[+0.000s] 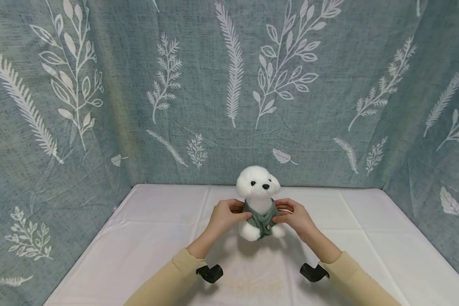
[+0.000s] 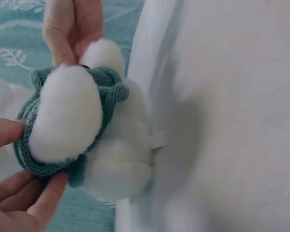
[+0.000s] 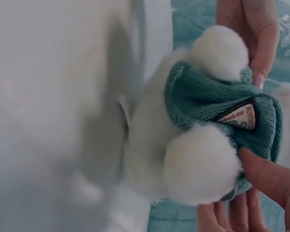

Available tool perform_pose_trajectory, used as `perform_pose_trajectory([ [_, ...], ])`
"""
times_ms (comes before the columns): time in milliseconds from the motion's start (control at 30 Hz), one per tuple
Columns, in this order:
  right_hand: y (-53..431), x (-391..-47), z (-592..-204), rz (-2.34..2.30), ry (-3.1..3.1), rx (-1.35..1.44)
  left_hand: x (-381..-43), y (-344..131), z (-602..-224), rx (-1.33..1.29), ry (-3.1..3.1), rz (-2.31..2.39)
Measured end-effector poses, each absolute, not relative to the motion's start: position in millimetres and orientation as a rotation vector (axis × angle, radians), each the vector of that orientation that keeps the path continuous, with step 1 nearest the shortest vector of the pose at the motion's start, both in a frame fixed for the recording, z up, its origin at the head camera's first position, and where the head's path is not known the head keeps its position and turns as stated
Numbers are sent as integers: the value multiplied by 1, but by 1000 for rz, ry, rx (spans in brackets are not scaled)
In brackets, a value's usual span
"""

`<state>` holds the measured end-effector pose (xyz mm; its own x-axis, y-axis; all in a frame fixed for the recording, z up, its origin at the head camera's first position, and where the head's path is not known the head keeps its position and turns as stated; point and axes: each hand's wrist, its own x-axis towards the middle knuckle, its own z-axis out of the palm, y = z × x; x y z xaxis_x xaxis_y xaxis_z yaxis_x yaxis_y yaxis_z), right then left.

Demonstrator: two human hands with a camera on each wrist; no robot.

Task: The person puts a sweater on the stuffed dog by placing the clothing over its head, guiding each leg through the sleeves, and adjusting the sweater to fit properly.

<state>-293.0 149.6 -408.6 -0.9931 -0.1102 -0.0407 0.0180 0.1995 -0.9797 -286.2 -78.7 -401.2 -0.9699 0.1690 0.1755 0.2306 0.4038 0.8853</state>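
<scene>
A white plush dog (image 1: 257, 180) faces me in the head view, upright over the middle of the table, wearing a green knitted garment (image 1: 262, 219). On its left side my left hand (image 1: 226, 216) pinches the garment, thumb in front and fingers behind. My right hand (image 1: 296, 216) grips the opposite side in the same way. In the right wrist view a small printed label (image 3: 239, 118) shows on the knit, close to a round white paw (image 3: 203, 164). Beneath the dog lies a shadow; whether its base touches the table cannot be told.
A white cloth with fold creases covers the table (image 1: 160, 238). Blue-green curtains (image 1: 199, 85) with white leaf prints hang behind it and along both sides. Black wrist mounts (image 1: 210, 273) sit beneath both forearms, which wear beige sleeves (image 1: 168, 276).
</scene>
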Motion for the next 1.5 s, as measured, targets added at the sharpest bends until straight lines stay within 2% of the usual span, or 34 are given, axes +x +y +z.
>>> perform_pose_trajectory([
  [533,157,-287,-424,-1813,2391,-92,-288,-88,-431,-429,-2488,-1800],
  [1033,165,-282,-423,-1581,2368,-298,-284,-97,-441,-392,-2574,-1900],
  [1167,171,-291,-416,-1525,2304,-327,-286,-102,-433,-401,-2607,-1820],
  [1367,173,-311,-408,-1652,2323,-279,-285,-106,-395,-316,-2323,-1636],
  [1500,164,-325,-412,-1692,2409,-426,-276,-95,-376,-442,-2173,-1600],
])
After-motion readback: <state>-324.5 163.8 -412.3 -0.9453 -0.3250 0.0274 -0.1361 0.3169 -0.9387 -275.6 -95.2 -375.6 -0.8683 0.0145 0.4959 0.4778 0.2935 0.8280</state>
